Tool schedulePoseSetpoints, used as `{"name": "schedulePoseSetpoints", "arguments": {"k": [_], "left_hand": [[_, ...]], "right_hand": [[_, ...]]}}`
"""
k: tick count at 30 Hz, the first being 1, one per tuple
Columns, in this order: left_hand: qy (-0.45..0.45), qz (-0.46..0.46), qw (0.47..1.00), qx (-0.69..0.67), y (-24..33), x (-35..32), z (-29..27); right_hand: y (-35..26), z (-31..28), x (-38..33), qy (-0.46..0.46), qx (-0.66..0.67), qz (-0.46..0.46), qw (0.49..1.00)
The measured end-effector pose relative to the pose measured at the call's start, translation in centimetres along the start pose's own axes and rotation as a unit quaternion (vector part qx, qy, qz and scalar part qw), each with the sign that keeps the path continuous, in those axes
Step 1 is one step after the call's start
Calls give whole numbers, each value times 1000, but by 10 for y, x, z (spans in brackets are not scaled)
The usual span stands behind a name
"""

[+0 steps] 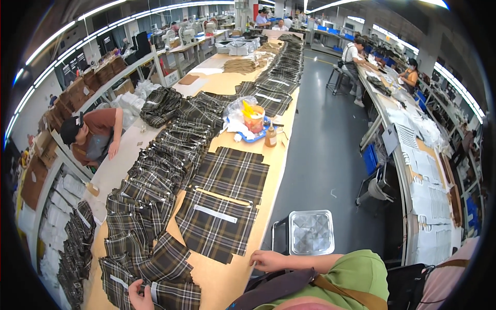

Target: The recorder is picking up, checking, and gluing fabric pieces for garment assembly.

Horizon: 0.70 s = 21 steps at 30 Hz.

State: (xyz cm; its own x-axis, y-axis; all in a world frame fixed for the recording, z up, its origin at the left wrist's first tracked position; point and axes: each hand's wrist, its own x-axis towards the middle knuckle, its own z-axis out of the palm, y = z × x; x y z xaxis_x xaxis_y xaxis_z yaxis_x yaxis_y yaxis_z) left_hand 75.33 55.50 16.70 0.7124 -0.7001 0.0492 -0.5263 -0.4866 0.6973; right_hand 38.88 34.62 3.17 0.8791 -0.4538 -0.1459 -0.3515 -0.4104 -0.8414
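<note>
A: Item one, left hand [138,295]?
B: Low at the picture's bottom edge, fingers curled and pinching the white label [154,292] on a plaid piece [173,289] at the near end of the table [219,281]. Closed on that label; thumb on top.

A: Right hand [267,260]?
B: Resting at the table's right edge, knuckles up, fingers loosely bent, holding nothing. It lies just beside the near corner of a flat plaid panel [217,222]. The forearm runs back to a green sleeve [361,271].

A: Cloth stock?
B: Flat panel with a white strip across it; a second panel [232,173] laid beyond it, touching. To the left, a long overlapping row of plaid pieces [155,181] runs up the table from the held piece. More stacks [281,72] farther along.

A: Sundries?
B: Blue tray [250,135] with an orange tub and plastic bags; brown bottle [270,137] beside it.

A: Surroundings?
B: Metal-topped stool [311,232] on the grey floor, right of the table. One person in a dark cap [93,134] leaning on the table's left side. Others at a table [382,95] far right.
</note>
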Motion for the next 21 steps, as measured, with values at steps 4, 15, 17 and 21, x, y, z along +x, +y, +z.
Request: {"name": "schedulePoseSetpoints", "arguments": {"k": [4, 15, 17, 21], "left_hand": [[-8, 8, 1000, -7, 30, -9, 12], [35, -46, 998, -25, 28, -41, 28], [16, -3, 999, 32, 25, -43, 20], [-33, 19, 999, 39, 22, -63, 5]], "right_hand": [[14, -7, -18, 31, 32, 7, 999], [22, -15, -27, 56, 29, -12, 998], [18, -12, -29, 54, 26, -11, 998], [14, 0, -31, 30, 23, -13, 999]]}}
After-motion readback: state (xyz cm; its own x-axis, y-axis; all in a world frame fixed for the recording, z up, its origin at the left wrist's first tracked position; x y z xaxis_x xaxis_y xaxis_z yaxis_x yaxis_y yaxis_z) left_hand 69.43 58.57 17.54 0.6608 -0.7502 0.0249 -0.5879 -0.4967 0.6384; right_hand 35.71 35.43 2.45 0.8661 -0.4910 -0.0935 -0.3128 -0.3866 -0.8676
